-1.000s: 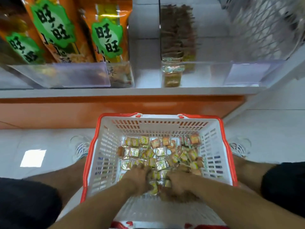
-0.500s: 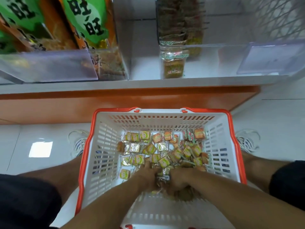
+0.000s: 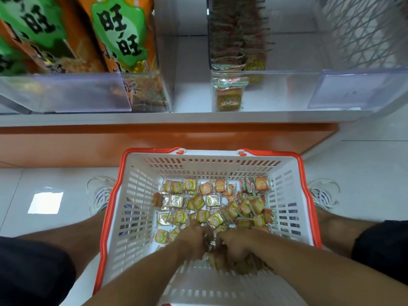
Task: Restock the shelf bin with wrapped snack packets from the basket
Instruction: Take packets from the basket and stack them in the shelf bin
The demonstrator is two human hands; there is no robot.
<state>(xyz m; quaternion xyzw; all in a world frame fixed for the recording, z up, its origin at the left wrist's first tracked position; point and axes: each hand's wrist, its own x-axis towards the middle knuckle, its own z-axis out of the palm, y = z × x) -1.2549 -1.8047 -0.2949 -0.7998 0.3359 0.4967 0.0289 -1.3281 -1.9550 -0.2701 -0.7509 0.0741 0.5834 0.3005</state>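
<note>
Head view: both hands are down in the basket point(image 3: 134, 195), near its close wall. The left hand point(image 3: 191, 238) and right hand point(image 3: 231, 242) sit side by side, fingers curled round a bunch of packets point(image 3: 209, 244); more packets point(image 3: 212, 200) lie loose across the basket floor toward its far wall. This looks like the gathering step. Next, the handful must be lifted up to the clear bin point(image 3: 287, 89) on the shelf point(image 3: 176, 119), which holds few packets at its left end.

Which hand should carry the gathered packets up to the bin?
Probably right. The right hand and left hand both clutch packets in the basket, but the bin sits up-right.
</note>
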